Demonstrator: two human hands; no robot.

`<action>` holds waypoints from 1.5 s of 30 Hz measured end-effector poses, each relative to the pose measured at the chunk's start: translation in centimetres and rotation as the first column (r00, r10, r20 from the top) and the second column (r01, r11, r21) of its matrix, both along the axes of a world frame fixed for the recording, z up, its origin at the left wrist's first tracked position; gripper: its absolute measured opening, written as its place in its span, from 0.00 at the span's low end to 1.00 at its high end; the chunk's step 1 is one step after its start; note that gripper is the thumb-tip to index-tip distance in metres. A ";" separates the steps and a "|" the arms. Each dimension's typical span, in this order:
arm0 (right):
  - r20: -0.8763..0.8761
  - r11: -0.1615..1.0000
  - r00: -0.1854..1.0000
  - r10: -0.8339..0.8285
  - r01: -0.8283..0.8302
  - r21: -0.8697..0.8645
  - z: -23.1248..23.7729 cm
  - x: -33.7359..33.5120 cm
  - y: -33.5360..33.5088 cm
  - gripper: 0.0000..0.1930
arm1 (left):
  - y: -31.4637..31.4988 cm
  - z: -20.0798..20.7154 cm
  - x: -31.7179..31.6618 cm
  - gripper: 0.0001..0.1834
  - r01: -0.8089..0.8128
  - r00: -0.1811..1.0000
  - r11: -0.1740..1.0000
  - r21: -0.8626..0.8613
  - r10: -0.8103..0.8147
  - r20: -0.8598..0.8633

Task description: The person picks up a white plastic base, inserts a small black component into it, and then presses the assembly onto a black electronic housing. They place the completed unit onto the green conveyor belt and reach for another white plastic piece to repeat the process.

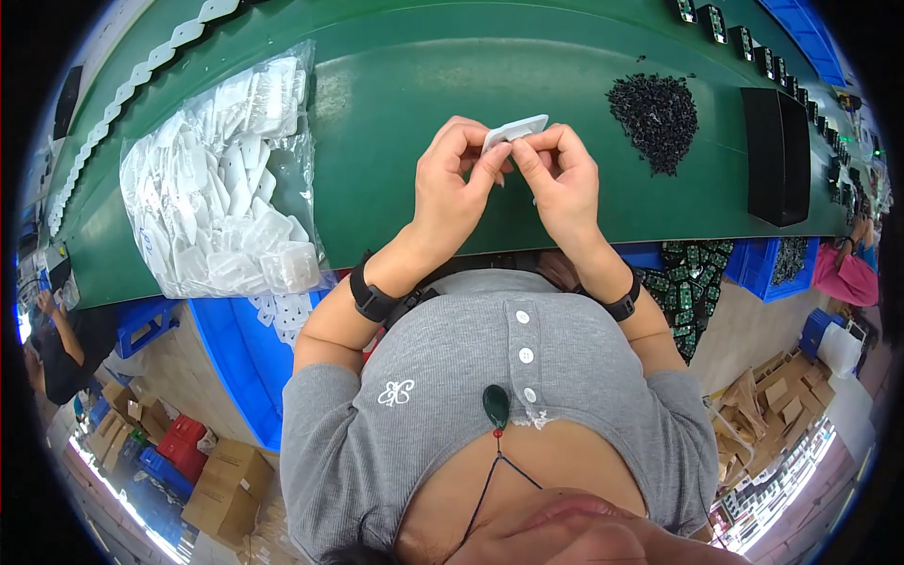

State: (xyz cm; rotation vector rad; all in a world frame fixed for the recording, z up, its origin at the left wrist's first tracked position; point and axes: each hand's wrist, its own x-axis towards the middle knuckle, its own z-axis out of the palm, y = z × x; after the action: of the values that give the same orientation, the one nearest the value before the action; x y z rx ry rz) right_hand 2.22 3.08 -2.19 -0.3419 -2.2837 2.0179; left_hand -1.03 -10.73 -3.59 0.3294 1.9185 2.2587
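Observation:
Over the green table, both my hands grip a white plastic cover [520, 129], a thin flat piece tilted on edge. My left hand [455, 184] pinches its left end between thumb and fingers. At the other end, my right hand [565, 179] is closed on it, the thumb pressing the near side. Whatever lies behind my thumbs is hidden. To the left, a clear plastic bag [151, 217] spills many white covers [240, 174]. A heap of small black parts [654, 118] lies on the table to the right of my hands.
An open black box [778, 155] stands at the right of the green table [405, 85]. White pieces [122, 92] line the far left; dark modules [744, 42] line the far right. Below are blue bins [240, 367] and green circuit boards [687, 292]. Other people work at both sides.

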 end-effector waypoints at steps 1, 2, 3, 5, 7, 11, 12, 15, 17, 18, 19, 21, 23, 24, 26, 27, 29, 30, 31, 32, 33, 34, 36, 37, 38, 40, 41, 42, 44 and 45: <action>-0.012 1.000 1.000 -0.007 0.007 -0.014 0.1 0.0 -0.2 0.09 | -0.1 0.0 -0.1 0.05 0.015 0.999 0.999 0.049 -0.017 0.047; -0.011 1.000 1.000 -0.010 0.010 -0.016 0.1 0.1 0.0 0.09 | -0.2 -0.1 -0.1 0.05 0.027 0.995 0.995 0.097 -0.036 0.093; -0.156 0.984 0.987 -0.037 0.063 0.167 0.0 0.1 0.3 0.10 | -0.4 0.0 -0.1 0.05 0.030 0.995 0.995 0.095 -0.039 0.094; -0.360 0.907 0.933 -0.030 0.176 0.382 0.3 -0.1 1.0 0.12 | -0.8 0.2 -0.1 0.04 0.073 0.984 0.992 0.103 -0.089 0.157; -0.320 0.903 0.946 0.048 0.096 0.419 1.1 -0.4 1.7 0.13 | -1.0 0.3 -0.1 0.04 0.100 0.977 0.990 0.096 -0.116 0.177; -0.165 0.937 0.975 0.147 -0.083 0.339 0.3 -0.1 2.3 0.12 | -0.8 0.4 -0.2 0.03 0.158 0.957 0.985 0.069 -0.170 0.235; -0.142 0.955 0.980 0.142 -0.097 0.281 -0.4 0.0 2.4 0.11 | -1.2 0.5 -0.2 0.03 0.187 0.954 0.982 0.023 -0.187 0.236; -0.144 0.963 0.987 0.069 -0.029 0.266 -0.5 0.3 1.5 0.12 | -1.9 0.6 -0.3 0.08 0.238 0.955 0.968 -0.075 -0.219 0.200; -0.177 0.974 0.984 0.033 0.008 0.227 -1.0 0.3 1.4 0.13 | -2.0 0.4 0.2 0.13 0.174 0.963 0.982 -0.077 -0.153 0.220; -0.202 0.969 0.978 0.052 0.000 0.248 -1.2 0.2 1.6 0.13 | -1.7 0.4 0.1 0.15 0.176 0.960 0.983 -0.055 -0.159 0.230; -0.168 0.984 0.984 0.056 -0.026 0.175 -1.9 0.2 1.8 0.13 | -1.3 0.4 0.2 0.15 0.166 0.959 0.985 -0.042 -0.152 0.240; -0.115 0.998 0.991 0.067 -0.065 0.023 -1.8 0.8 2.8 0.14 | -1.1 -0.3 -0.2 0.16 0.127 0.964 0.991 -0.045 -0.112 0.241; -0.194 0.996 0.977 -0.090 0.092 0.004 0.0 2.3 5.1 0.13 | -2.0 -1.5 -1.3 0.15 0.095 0.976 0.990 -0.106 -0.072 0.204; -0.263 0.977 0.942 -0.210 0.211 -0.023 0.8 3.6 6.5 0.12 | -2.5 -1.9 -2.2 0.13 0.093 0.984 0.985 -0.147 -0.068 0.163; -0.577 0.675 0.658 -0.485 0.701 0.232 1.4 6.3 11.5 0.10 | -3.6 -2.2 -3.8 0.12 0.049 0.996 0.966 -0.256 -0.027 0.090; -0.709 0.462 0.461 -0.533 0.861 0.212 -0.2 7.5 15.3 0.07 | -4.4 -2.1 -4.8 0.11 0.062 0.997 0.943 -0.326 -0.041 0.069; -0.579 0.221 0.233 -0.781 0.971 0.093 -3.2 11.3 22.1 0.09 | -4.1 -1.2 -5.5 0.10 0.017 1.000 0.874 -0.486 -0.005 0.026; -0.543 0.019 0.220 -0.811 0.937 0.350 -4.8 13.6 25.2 0.13 | -4.8 -1.1 -6.4 0.10 0.022 1.000 0.833 -0.553 -0.014 0.019; -0.513 -0.141 0.303 -0.803 0.739 0.658 -7.9 16.9 28.9 0.16 | -5.0 -1.0 -7.0 0.10 0.026 1.000 0.792 -0.610 -0.019 0.018; -0.434 -0.227 0.347 -0.831 0.501 0.835 -11.3 20.3 31.6 0.19 | -4.8 -0.8 -7.4 0.11 0.025 1.000 0.744 -0.667 -0.020 0.014; -0.286 -0.206 0.322 -0.902 0.261 0.943 -12.5 22.4 32.2 0.23 | -4.6 -1.0 -7.5 0.11 0.034 0.999 0.746 -0.665 -0.029 0.019; 0.025 0.033 0.294 -0.956 0.021 0.999 -13.1 24.4 32.7 0.26 | -4.5 -0.9 -7.5 0.13 -0.097 0.984 0.637 -0.765 -0.057 -0.171; 0.388 0.368 0.093 -0.917 -0.175 0.913 -13.5 26.6 33.1 0.29 | -4.1 -0.5 -7.0 0.16 -0.241 0.932 0.516 -0.822 -0.114 -0.344; 0.433 0.395 0.114 -0.894 -0.254 0.883 -15.3 28.9 33.7 0.30 | -3.2 0.3 -6.3 0.20 -0.266 0.925 0.340 -0.902 -0.171 -0.338; 0.484 0.418 0.142 -0.864 -0.333 0.845 -16.2 29.5 33.5 0.31 | -2.7 0.9 -5.6 0.25 -0.299 0.920 0.146 -0.943 -0.220 -0.325; 0.470 0.405 0.181 -0.864 -0.306 0.862 -15.4 29.9 32.9 0.31 | -2.0 0.6 -4.8 0.31 -0.237 0.938 0.094 -0.967 -0.237 -0.252; 0.452 0.388 0.232 -0.861 -0.275 0.880 -14.7 29.5 32.6 0.31 | -1.6 0.2 -3.9 0.32 -0.364 0.874 0.092 -0.927 -0.311 -0.374; 0.455 0.388 0.239 -0.858 -0.277 0.879 -14.6 29.2 32.4 0.31 | -1.5 -0.2 -3.5 0.33 -0.485 0.787 0.101 -0.869 -0.383 -0.483; 0.052 0.180 0.282 -0.958 0.453 0.873 -13.4 28.9 32.0 0.31 | -1.6 -0.6 -3.5 0.34 -0.481 0.788 0.112 -0.870 -0.380 -0.484; -0.203 0.041 0.325 -0.924 0.610 0.791 -12.9 28.2 32.0 0.31 | -1.5 -0.5 -3.4 0.33 -0.483 0.773 0.158 -0.861 -0.385 -0.505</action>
State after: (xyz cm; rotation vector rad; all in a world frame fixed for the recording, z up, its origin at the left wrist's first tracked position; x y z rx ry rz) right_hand 30.40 35.06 -15.08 -1.5798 -1.9703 0.2761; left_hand -4.47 -12.25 -4.12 0.8602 3.2553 0.2256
